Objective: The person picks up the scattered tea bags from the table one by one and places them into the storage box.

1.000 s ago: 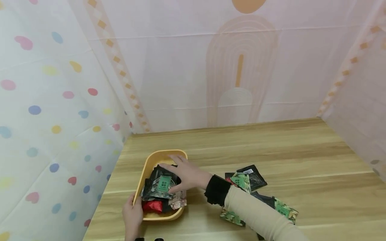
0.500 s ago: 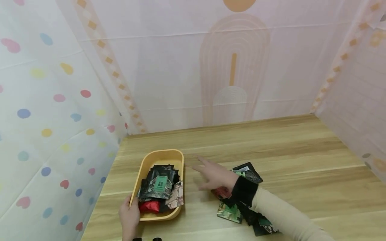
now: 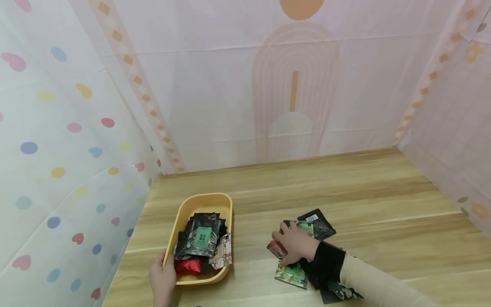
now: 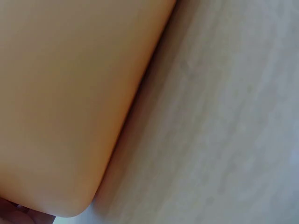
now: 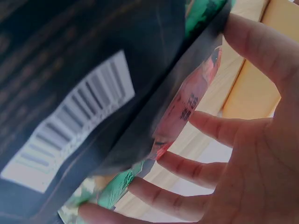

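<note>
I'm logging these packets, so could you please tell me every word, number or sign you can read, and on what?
No text is legible.
Black packet: barcode, its print blurred.
Red-labelled packet: characters blurred.
Green label on the top packet in the yellow tray: characters too small.
Other packets: too small.

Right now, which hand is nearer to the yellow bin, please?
Left: the left hand grips the yellow bin at its left side; the right hand is over packets, farther right.

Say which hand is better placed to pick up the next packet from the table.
Right, most likely: the right hand is over the loose packets on the table, while the left hand grips the edge of the yellow tray, away from that pile.
</note>
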The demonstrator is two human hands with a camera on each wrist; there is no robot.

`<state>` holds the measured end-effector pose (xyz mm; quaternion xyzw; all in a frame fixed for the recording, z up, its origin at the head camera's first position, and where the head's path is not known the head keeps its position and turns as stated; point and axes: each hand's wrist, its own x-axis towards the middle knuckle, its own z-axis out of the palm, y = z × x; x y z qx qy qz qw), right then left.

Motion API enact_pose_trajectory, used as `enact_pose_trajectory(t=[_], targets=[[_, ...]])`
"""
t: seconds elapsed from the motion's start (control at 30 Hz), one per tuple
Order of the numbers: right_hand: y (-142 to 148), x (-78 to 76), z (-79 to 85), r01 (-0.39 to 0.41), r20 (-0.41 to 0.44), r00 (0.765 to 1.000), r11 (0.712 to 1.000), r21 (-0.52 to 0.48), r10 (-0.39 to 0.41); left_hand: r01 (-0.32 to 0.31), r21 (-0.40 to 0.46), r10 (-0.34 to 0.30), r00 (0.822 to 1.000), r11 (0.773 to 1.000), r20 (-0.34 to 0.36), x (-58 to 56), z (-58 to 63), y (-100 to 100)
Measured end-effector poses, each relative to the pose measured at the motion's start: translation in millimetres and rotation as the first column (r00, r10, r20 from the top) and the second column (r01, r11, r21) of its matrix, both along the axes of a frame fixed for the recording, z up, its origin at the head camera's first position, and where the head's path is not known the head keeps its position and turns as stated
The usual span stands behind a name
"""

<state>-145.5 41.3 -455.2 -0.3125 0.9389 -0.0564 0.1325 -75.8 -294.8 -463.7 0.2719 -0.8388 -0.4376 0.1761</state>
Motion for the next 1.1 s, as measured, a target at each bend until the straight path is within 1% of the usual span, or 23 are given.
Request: enact_pose_trajectory(t=[0.17, 0.27, 0.4, 0.5, 0.63, 0.67, 0.83, 0.93, 1.0, 1.1], targets=[[-2, -0.9, -4.8, -0.036, -0.023, 0.999, 0.998, -0.057, 0.035, -0.006, 0.014, 0.006, 1.000, 1.000, -0.007, 1.6, -3.7, -1], [-2, -3.0, -6.8, -0.065, -0.060, 0.996, 0.996, -0.055, 0.062, -0.013, 0.013, 0.013, 1.000, 1.000, -0.003, 2.6, -4.5, -2], [-2, -7.3, -9.6, -0.093, -0.127, 0.988, 0.995, -0.023, 0.090, -0.005, 0.002, 0.005, 1.000, 1.000, -0.009, 3.6, -4.3, -2], [-3, -10.3, -10.0, -0.061, -0.175, 0.983, 0.997, -0.038, 0.054, 0.000, -0.002, 0.000, 1.000, 1.000, -0.018, 3.6, -4.1, -1], [-4, -14.2, -9.6, -0.010, -0.226, 0.974, 0.995, -0.098, -0.012, -0.005, 0.003, 0.005, 1.000, 1.000, -0.017, 3.2, -3.1, 0], [-4, -15.0, -9.5, -0.009, -0.234, 0.972, 0.994, -0.107, -0.017, -0.003, 0.005, 0.003, 1.000, 1.000, -0.017, 3.2, -3.0, 0], [-5, -17.3, -8.0, -0.009, -0.214, 0.977, 0.987, -0.162, -0.026, -0.006, -0.014, 0.006, 1.000, 1.000, -0.014, 2.3, -3.0, 0], [-10, -19.9, -2.6, -0.023, -0.218, 0.976, 0.981, -0.192, -0.020, -0.009, -0.023, 0.008, 1.000, 1.000, -0.021, 1.7, -3.2, 0], [-19, -21.9, 5.4, -0.046, -0.235, 0.972, 0.975, -0.219, -0.007, -0.013, -0.024, 0.013, 1.000, 1.000, -0.022, 1.3, -2.7, 0], [-39, -23.0, 23.2, -0.084, -0.266, 0.964, 0.969, -0.232, 0.019, -0.012, -0.025, 0.011, 1.000, 1.000, -0.025, 0.9, -2.0, 1]])
